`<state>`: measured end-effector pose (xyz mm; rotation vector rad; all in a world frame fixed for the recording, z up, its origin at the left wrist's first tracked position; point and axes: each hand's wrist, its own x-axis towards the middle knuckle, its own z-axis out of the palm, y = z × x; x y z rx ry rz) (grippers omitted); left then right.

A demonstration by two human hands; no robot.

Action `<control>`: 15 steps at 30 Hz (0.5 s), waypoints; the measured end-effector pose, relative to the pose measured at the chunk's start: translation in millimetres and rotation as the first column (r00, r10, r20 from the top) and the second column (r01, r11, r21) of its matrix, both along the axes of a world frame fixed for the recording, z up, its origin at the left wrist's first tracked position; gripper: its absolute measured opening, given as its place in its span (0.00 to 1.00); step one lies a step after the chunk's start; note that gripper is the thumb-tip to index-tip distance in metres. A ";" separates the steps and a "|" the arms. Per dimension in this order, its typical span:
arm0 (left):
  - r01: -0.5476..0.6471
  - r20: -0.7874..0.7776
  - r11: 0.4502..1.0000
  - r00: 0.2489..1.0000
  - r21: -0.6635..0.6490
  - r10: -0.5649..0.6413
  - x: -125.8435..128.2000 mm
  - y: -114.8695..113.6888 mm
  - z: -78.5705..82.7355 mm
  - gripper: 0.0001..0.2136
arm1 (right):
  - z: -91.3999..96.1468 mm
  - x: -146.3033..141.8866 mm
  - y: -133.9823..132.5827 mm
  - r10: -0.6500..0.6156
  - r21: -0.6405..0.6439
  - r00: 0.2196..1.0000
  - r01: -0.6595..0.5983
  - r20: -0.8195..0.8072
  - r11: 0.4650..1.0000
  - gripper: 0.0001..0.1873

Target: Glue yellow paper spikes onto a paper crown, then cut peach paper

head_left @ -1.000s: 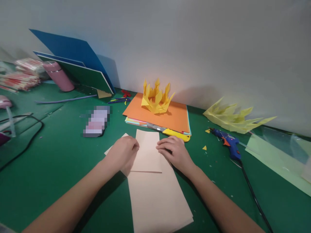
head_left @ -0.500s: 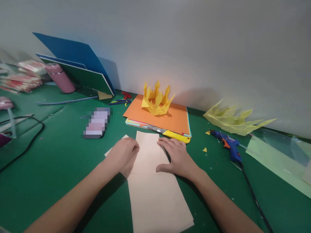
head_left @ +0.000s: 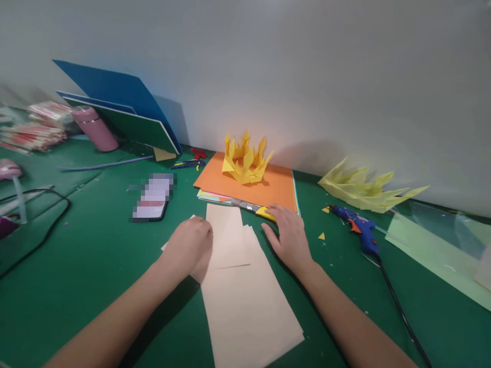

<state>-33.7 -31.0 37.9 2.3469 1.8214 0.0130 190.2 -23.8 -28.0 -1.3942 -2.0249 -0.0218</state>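
A peach paper sheet (head_left: 245, 306) lies on the green table (head_left: 88, 255) in front of me, its far end folded back into a flap (head_left: 226, 235). My left hand (head_left: 192, 245) is curled and presses on the flap's left edge. My right hand (head_left: 289, 235) is off the paper to the right. Its fingers lie stretched over a yellow utility knife (head_left: 251, 206), whose handle they mostly hide. The knife rests at the front edge of an orange paper stack (head_left: 278, 186).
A folded yellow paper crown (head_left: 245, 158) stands on the orange stack. Pale yellow folded paper (head_left: 364, 186) and a blue glue gun (head_left: 362, 227) with its cord lie at right, a phone (head_left: 151, 197) and black cable (head_left: 46, 225) at left. Blue boards (head_left: 115, 87) lean on the wall.
My right hand left the paper flap and moved right and forward onto the yellow knife. The flap has shifted and lifted slightly. My left hand stayed on the flap's left edge.
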 end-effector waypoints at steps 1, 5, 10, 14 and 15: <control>-0.010 -0.002 1.000 1.000 -0.007 0.010 0.3 -0.7 1.6 0.14 | -1.6 2.1 2.4 -0.016 -0.009 1.000 0.016 0.018 1.000 0.14; -0.041 0.020 0.999 0.999 -0.015 0.042 -1.9 -1.5 3.7 0.14 | -5.7 6.0 8.6 -0.023 -0.073 0.996 0.029 0.083 0.997 0.16; 0.002 -0.016 0.999 1.000 0.036 -0.001 -14.7 -0.5 8.5 0.12 | -5.8 4.4 7.2 -0.088 -0.078 0.989 0.097 0.119 0.992 0.20; 0.039 -0.002 0.999 0.999 -0.020 -0.039 -25.8 -2.4 16.3 0.11 | -5.0 4.0 5.0 -0.092 -0.041 0.993 0.096 0.079 0.995 0.23; 0.062 0.029 0.998 0.998 -0.018 -0.062 -27.8 -2.8 17.1 0.11 | -4.5 4.6 4.3 -0.087 -0.035 0.995 0.088 0.048 0.995 0.24</control>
